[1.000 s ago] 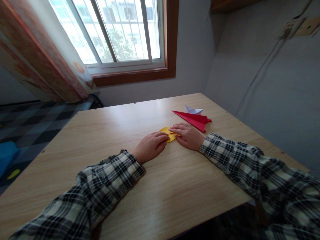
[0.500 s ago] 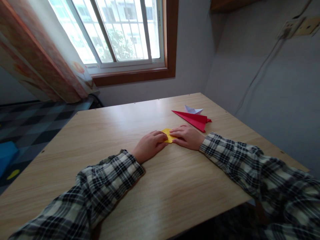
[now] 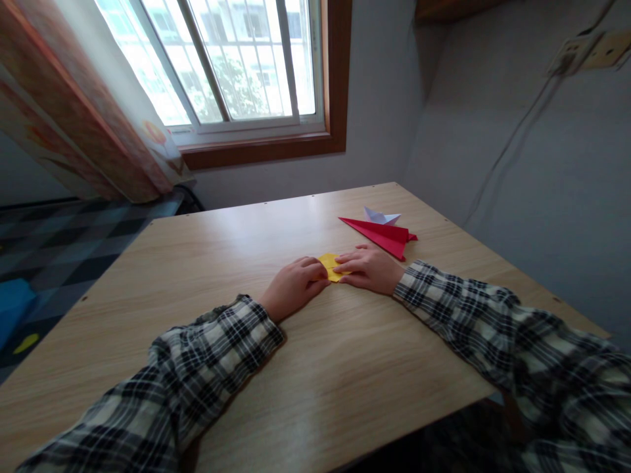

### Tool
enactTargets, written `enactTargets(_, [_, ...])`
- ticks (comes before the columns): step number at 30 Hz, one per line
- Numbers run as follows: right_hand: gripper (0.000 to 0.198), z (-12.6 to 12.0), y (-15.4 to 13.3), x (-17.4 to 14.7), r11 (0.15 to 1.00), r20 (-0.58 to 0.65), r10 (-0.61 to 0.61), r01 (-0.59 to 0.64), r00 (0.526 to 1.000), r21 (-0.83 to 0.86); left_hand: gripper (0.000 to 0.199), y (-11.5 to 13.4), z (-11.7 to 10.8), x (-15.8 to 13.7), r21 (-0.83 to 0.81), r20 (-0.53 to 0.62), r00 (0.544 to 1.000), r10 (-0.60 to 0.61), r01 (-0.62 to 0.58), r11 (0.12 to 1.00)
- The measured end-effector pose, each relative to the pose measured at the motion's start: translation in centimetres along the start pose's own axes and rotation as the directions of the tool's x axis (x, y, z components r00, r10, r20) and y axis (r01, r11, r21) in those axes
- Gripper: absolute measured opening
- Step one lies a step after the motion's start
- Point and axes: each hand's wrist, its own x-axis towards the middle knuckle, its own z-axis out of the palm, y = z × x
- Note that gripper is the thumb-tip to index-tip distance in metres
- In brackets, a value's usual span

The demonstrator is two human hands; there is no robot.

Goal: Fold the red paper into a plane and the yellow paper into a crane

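A small piece of folded yellow paper (image 3: pixel 331 266) lies on the wooden table between my two hands. My left hand (image 3: pixel 297 281) is closed on its left edge, thumb in front and fingers curled behind. From the other side, my right hand (image 3: pixel 369 268) grips the paper's right part, with fingertips pressing on top and the thumb at the near edge. Fingers cover both ends of the paper, so its full shape is hidden. Just behind my right hand rests a red paper plane (image 3: pixel 379 235), and beyond it a white paper boat (image 3: pixel 381 217).
The light wooden table (image 3: pixel 221 243) meets the wall near a window (image 3: pixel 236 66). On the left, a checkered cloth surface (image 3: pixel 98 230) carries a blue object (image 3: pixel 14 305). A cable (image 3: pixel 507 148) hangs from a socket on the right wall.
Fingers of my left hand have shifted slightly left on the yellow paper, and a little more of its surface shows. My right hand stays nearly in place. The red plane and white boat have not moved.
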Motion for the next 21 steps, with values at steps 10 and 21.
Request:
enactTargets(10, [0.019, 0.16, 0.27, 0.12, 0.998, -0.066, -0.055, 0.058, 0.996, 0.038, 0.019, 0.07, 0.05, -0.02, 0.065, 0.022, 1.0, -0.021, 0.02, 0.998])
enactTargets(21, [0.018, 0.19, 0.17, 0.04, 0.999, -0.069, -0.022, 0.025, 0.997, 0.036, 0.016, 0.42, 0.02, -0.09, 0.068, -0.022, 0.999, -0.05, 0.051, 0.996])
